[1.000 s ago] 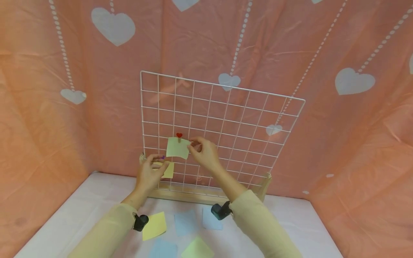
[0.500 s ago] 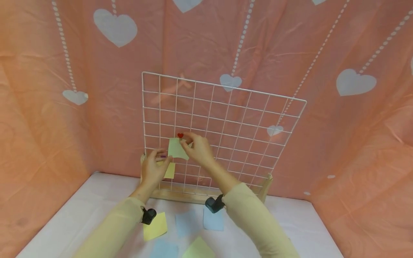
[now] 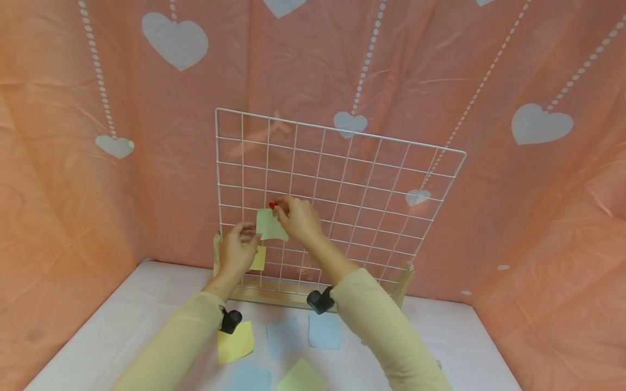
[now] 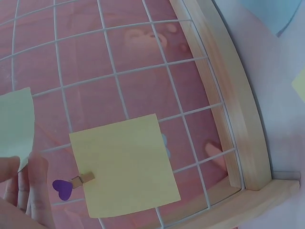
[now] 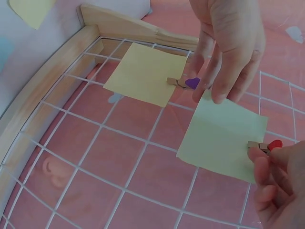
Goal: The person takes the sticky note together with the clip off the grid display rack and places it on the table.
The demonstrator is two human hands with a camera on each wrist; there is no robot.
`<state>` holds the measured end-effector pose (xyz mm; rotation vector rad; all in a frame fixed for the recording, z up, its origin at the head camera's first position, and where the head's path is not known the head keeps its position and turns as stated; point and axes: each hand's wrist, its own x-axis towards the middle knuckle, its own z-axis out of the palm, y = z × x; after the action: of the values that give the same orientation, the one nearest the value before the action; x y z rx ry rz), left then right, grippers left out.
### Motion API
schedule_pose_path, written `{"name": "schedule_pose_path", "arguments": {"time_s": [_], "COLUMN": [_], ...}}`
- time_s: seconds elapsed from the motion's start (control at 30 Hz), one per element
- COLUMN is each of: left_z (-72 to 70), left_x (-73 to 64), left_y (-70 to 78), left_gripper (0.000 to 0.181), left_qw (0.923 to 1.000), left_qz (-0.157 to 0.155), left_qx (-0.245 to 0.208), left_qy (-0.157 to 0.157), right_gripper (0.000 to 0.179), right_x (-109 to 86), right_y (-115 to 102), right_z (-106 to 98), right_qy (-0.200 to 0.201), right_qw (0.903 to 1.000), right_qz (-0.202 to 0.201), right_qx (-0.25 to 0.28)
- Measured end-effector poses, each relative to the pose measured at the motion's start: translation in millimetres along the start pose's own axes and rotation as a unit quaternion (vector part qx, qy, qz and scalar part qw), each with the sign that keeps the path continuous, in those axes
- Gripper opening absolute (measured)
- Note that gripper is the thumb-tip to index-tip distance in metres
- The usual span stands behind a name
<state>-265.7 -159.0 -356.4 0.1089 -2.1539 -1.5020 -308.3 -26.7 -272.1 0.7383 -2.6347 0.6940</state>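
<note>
A pale green sticky note (image 3: 269,225) hangs against a white wire grid (image 3: 325,128). My left hand (image 3: 237,252) pinches the note's lower left corner between thumb and fingers. At the note's top edge, my right hand (image 3: 300,222) pinches a small wooden clothespin with a red heart (image 5: 275,144), which is on the note. Below and to the left, a yellow sticky note (image 4: 128,167) is clipped by a clothespin with a purple heart (image 4: 62,189). In the head view my left hand covers part of that yellow note.
The grid stands in a wooden base (image 3: 274,296) on a white-covered table (image 3: 166,282). Loose notes lie in front: a yellow one (image 3: 235,342), blue ones (image 3: 324,331) and a green one (image 3: 301,376). Pink cloth with white hearts (image 3: 176,42) hangs behind.
My right hand has moved left and up from the green note's right edge to the red heart clothespin. My left hand has shifted slightly right and up to the note's lower left corner.
</note>
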Motion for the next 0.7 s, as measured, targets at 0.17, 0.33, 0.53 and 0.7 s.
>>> {"name": "schedule_pose_path", "arguments": {"time_s": [0.17, 0.33, 0.53, 0.7], "left_z": [1.5, 0.5, -0.8, -1.4], "left_x": [0.0, -1.4, -5.0, -8.9], "left_y": [0.4, 1.3, 4.3, 1.6], "left_gripper": [0.023, 0.024, 0.023, 0.021], "left_qw": [0.9999, 0.9988, 0.9983, 0.9969], "left_qz": [-0.002, -0.012, -0.007, -0.003], "left_qx": [-0.014, -0.048, -0.058, -0.078], "left_qy": [0.008, 0.003, 0.003, 0.007], "right_gripper": [0.023, 0.02, 0.015, 0.012], "right_x": [0.6, -2.2, -6.3, -8.7], "right_y": [0.0, 2.3, 3.7, 3.6], "right_z": [-1.4, -1.9, -0.8, -0.7], "right_qy": [0.002, 0.012, 0.046, 0.085], "right_qw": [1.0, 0.9995, 0.9972, 0.9948], "right_qz": [0.001, -0.016, -0.048, -0.054], "right_qx": [-0.008, -0.024, -0.035, -0.018]}}
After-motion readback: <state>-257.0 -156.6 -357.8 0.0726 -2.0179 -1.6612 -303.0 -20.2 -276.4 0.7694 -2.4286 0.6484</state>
